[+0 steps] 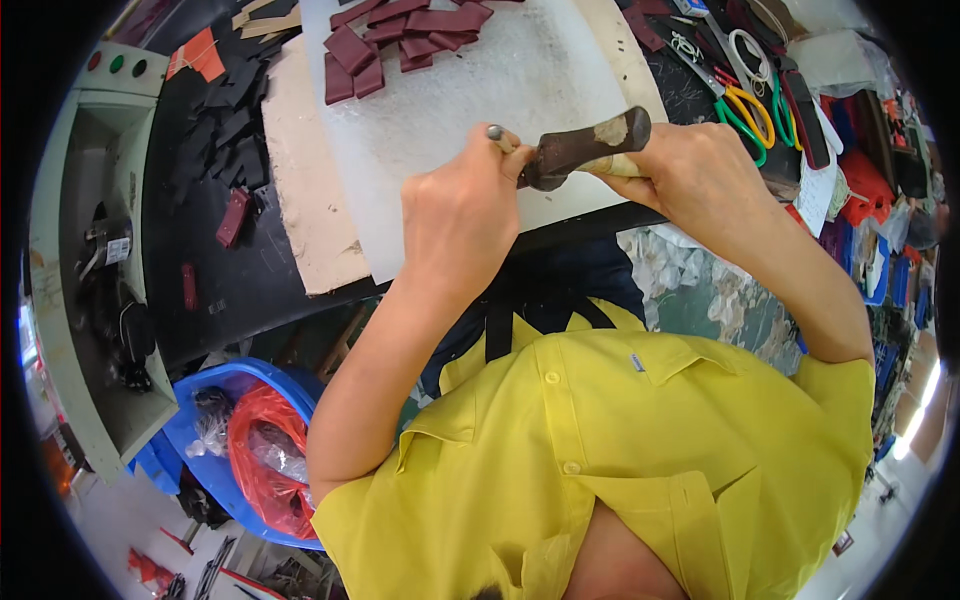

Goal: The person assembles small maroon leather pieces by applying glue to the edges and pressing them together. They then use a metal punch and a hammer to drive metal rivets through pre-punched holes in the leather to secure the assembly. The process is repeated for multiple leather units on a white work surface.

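My right hand is closed round the pale, tape-wrapped handle of a hammer. Its dark, worn head lies level across the gap between my hands, one end close to the left fingers. My left hand is closed over the near part of a white board. A slim tool with a rounded grey metal end pokes up from its fingers; the rest is hidden, so its kind cannot be told. Farther up the board lies a pile of folded maroon strap pieces.
Black pieces and a maroon piece lie on the dark table at left. Scissors with yellow handles sit at the right. A blue tub holding a red bag stands below left, beside a grey metal housing.
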`<state>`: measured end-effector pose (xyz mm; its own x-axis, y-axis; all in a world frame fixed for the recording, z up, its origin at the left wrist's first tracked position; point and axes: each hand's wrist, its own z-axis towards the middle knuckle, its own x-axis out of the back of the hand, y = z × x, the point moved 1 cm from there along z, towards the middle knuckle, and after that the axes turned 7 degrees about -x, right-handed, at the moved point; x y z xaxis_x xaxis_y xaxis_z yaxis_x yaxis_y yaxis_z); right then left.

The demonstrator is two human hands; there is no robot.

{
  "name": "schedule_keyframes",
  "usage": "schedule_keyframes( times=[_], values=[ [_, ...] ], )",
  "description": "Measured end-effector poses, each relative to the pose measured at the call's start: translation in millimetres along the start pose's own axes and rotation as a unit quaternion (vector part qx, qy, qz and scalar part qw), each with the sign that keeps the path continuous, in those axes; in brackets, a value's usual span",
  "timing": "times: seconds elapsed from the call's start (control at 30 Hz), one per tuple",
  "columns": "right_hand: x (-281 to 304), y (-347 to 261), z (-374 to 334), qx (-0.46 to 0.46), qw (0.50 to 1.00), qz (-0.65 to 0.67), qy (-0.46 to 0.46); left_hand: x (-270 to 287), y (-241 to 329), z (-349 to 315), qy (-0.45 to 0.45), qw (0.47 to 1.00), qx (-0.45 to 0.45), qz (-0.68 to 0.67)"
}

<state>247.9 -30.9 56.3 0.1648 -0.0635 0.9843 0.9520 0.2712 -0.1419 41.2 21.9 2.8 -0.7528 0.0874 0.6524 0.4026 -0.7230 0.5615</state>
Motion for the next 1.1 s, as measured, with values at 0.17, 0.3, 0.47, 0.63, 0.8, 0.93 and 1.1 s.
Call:
schedule_keyframes(
  times=[0.17, 0.3, 0.47, 0.63, 0.8, 0.93, 1.1],
  values=[
    [2.3, -0.3, 4.5, 0.005, 1.0, -0.009, -0.016, 17.1, -21.5, -3.0, 0.106, 0.974, 0.119, -0.159],
    [5.9, -2.8, 5.0, -0.006, 1.0, -0.011, -0.027, 35.4, -18.7, -12.5, 0.017, 0.97, 0.135, -0.2],
    [10.7, -3.0, 4.8, -0.041, 0.996, -0.019, -0.083, 30.3, -25.3, -19.0, 0.026, 0.977, 0.104, -0.185],
    [9.8, -4.1, 3.6, -0.043, 0.997, -0.011, -0.07, 27.6, -27.0, -18.1, 0.019, 0.971, 0.128, -0.201],
    [8.0, -4.6, 3.5, -0.016, 0.999, -0.017, -0.043, 28.0, -27.7, -19.8, -0.007, 0.988, 0.079, -0.135],
    [5.1, -3.7, 2.0, -0.003, 1.0, -0.01, -0.023, 29.6, -26.8, -18.5, -0.02, 0.994, 0.048, -0.101],
    [3.5, -4.1, 0.6, 0.005, 1.0, -0.012, -0.002, 29.0, -23.6, -18.6, -0.021, 0.999, 0.009, -0.046]
  ],
)
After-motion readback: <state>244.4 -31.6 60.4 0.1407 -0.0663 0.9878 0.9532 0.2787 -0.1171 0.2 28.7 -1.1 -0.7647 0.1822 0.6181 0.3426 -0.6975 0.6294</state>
